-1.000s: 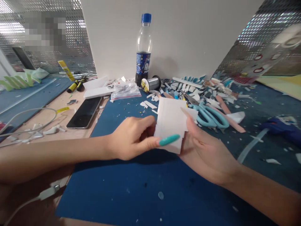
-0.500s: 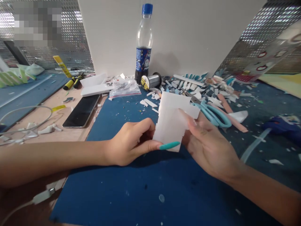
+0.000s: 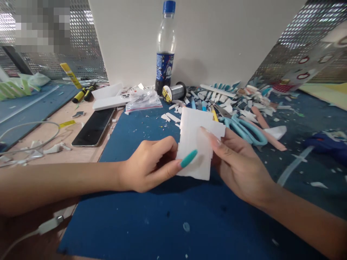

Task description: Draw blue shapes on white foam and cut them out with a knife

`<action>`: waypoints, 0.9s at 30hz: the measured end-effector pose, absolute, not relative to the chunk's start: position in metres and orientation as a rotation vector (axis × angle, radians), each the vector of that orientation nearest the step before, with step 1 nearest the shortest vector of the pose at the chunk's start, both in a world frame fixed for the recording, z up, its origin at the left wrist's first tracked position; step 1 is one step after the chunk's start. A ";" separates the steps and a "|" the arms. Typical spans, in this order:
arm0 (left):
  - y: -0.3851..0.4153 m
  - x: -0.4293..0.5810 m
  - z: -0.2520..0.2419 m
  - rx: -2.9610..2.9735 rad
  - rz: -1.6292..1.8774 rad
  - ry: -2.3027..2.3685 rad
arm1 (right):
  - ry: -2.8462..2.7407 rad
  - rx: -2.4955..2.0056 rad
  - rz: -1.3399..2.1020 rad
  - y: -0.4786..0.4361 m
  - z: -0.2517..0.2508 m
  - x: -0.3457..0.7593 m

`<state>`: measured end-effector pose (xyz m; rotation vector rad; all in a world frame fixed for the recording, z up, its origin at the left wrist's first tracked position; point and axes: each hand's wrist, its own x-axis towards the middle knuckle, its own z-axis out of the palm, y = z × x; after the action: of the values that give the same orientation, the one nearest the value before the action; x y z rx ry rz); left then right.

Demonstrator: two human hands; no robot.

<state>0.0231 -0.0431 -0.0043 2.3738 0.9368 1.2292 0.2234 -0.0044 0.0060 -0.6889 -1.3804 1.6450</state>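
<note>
A flat white foam-like piece (image 3: pixel 193 144) with stepped, uneven edges is held up between both hands, above the blue mat (image 3: pixel 151 220). My left hand (image 3: pixel 151 162) pinches its lower left side, the thumb with a long teal nail lying across the front and the other fingers curled behind. On the right edge, my right hand (image 3: pixel 238 162) grips the same piece, thumb on the front face and fingers mostly hidden behind it. Just beyond the right hand lie scissors with light blue handles (image 3: pixel 244 130).
Foam scraps (image 3: pixel 230 97) are heaped at the back. A cola bottle (image 3: pixel 165 54) stands behind a wire spool (image 3: pixel 174 92) and a clear plastic bag (image 3: pixel 143 101). A phone (image 3: pixel 93 128) and a cable lie left. A dark blue object (image 3: pixel 328 146) is at right.
The white piece has turned slightly and shifted a little left. My left thumb has swung upward, its nail now slanting up across the piece. Both hands keep hold.
</note>
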 end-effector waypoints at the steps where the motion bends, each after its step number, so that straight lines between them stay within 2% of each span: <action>1: -0.042 0.023 -0.004 2.376 1.247 0.959 | -1.397 -0.696 1.631 -0.004 0.006 0.224; 8: -0.030 0.019 -0.013 2.296 1.538 1.180 | -1.672 -0.751 1.662 -0.010 0.006 0.229; 11: -0.024 0.018 -0.019 2.348 1.780 1.074 | -1.660 -0.754 1.710 -0.017 0.007 0.226; 15: -0.022 0.021 -0.018 2.377 2.151 0.836 | -1.662 -0.716 1.459 -0.021 0.004 0.224; 21: -0.028 0.025 -0.009 2.222 2.031 0.820 | -2.013 -0.693 0.939 -0.016 0.000 0.227; 27: -0.031 0.017 0.006 2.397 1.902 0.844 | -2.169 -0.592 0.596 -0.012 0.010 0.227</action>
<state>0.0170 -0.0308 0.0058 2.3974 0.8443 1.9015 0.2273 -0.0119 0.0098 -0.5923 -2.1691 0.5957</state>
